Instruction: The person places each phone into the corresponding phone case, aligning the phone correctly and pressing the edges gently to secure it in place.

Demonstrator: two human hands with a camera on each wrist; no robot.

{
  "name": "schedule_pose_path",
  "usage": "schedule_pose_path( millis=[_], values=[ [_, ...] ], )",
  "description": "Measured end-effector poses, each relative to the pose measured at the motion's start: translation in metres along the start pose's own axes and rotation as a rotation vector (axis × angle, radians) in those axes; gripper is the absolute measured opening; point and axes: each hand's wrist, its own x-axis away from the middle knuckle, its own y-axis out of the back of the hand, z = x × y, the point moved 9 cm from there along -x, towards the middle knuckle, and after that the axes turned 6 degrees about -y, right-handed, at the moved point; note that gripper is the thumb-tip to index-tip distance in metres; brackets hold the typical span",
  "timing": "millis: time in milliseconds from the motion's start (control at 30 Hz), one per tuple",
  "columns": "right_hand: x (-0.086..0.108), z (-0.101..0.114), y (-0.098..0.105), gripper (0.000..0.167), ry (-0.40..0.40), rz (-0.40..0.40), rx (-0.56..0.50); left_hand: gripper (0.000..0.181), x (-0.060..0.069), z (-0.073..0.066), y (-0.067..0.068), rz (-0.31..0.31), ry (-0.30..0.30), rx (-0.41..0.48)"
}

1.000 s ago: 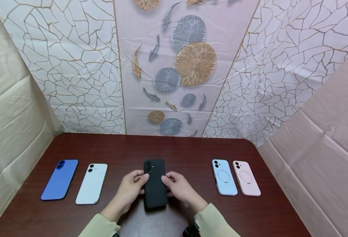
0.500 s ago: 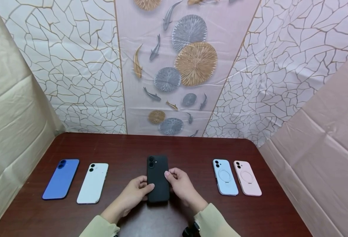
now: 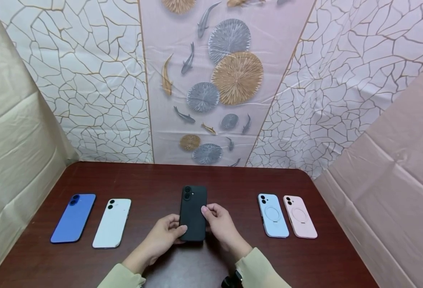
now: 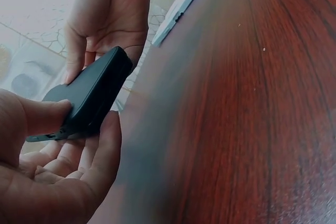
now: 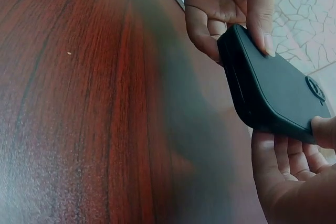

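Observation:
A phone in a black case (image 3: pixel 193 214) is held between both hands over the middle of the table, its back with two camera lenses turned up. My left hand (image 3: pixel 162 236) grips its lower left side, the thumb (image 4: pixel 50 115) on the back and the fingers underneath. On the opposite edge my right hand (image 3: pixel 219 225) pinches it, with the thumb on top and fingers below. In the right wrist view the cased phone (image 5: pixel 278 90) shows a thick dark end edge and part of the camera ring. Its screen side is hidden.
To the left lie a blue phone (image 3: pixel 73 218) and a white phone (image 3: pixel 111 224), backs up. On the right, a light blue phone (image 3: pixel 273 216) and a pink phone (image 3: pixel 300 217) show ring marks. The dark red wooden table (image 3: pixel 143 180) meets patterned cloth walls.
The black-cased phone has moved away from me and slightly right, now tilted a little. My left hand has shifted its grip toward the phone's lower end; my right hand keeps its hold.

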Motion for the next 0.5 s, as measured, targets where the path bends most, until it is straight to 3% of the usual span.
schedule_pose_path(
  millis=[333, 500],
  values=[
    [0.002, -0.002, -0.004, 0.034, -0.025, 0.036, -0.009, 0.034, 0.0, 0.0, 0.005, -0.037, 0.003, -0.015],
    [0.007, -0.003, -0.012, 0.033, -0.032, 0.089, -0.006, 0.036, -0.001, -0.001, 0.009, -0.089, -0.017, -0.006]
  ],
)
